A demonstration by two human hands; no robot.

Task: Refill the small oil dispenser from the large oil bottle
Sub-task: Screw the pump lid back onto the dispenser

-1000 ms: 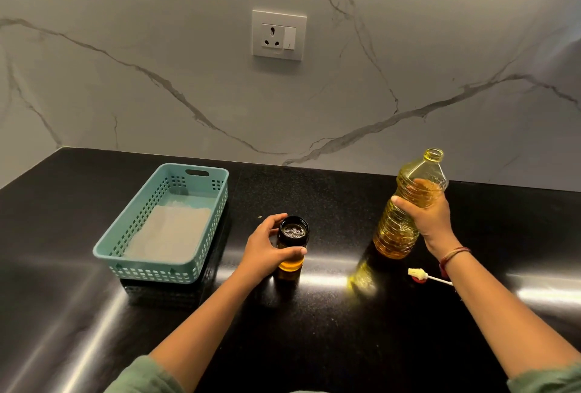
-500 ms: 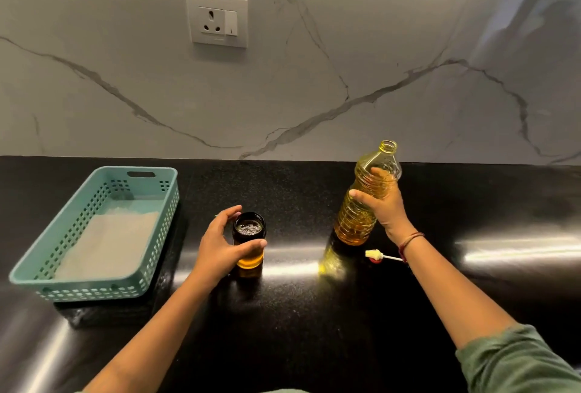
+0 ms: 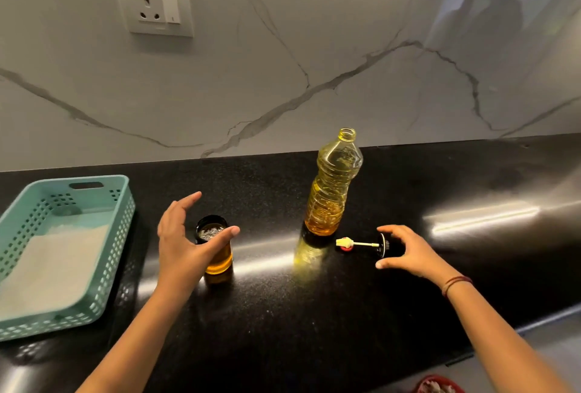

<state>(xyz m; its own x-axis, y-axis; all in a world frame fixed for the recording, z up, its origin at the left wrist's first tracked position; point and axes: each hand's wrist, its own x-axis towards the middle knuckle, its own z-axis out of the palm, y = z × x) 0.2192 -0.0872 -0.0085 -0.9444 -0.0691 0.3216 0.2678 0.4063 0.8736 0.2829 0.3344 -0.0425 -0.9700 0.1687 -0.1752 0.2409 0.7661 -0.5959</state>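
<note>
On the black counter [image 3: 283,329] we record three containers. The bottle [image 3: 333,191] stands upright near the wall [image 3: 314,46], uncapped. It is clear ribbed plastic, with oil [image 3: 323,216] golden in its lower body and paler toward the shoulder; we cannot fix the exact level. The dispenser [image 3: 217,254] stands upright, left of the bottle and well apart from it, its dark mouth open. Amber oil fills its lower part; the upper part reads dark. The teal basket [image 3: 122,204] at far left holds a flat white sheet [image 3: 53,266] over its floor. The dispenser's lid [image 3: 364,244] lies on its side just right of the bottle's base: black cap, thin white stem, pale tip toward the bottle, something red at the tip. The left hand [image 3: 185,244] is open, fingers spread and raised beside the dispenser, thumb crossing its front; we cannot tell whether the thumb touches it. The right hand [image 3: 412,254] is likewise open, fingers loosely curved about the lid's cap end, gripping nothing; contact with the cap is unclear. A red thread [image 3: 456,284] circles the right wrist. A white socket [image 3: 154,5] sits on the wall, upper left.
</note>
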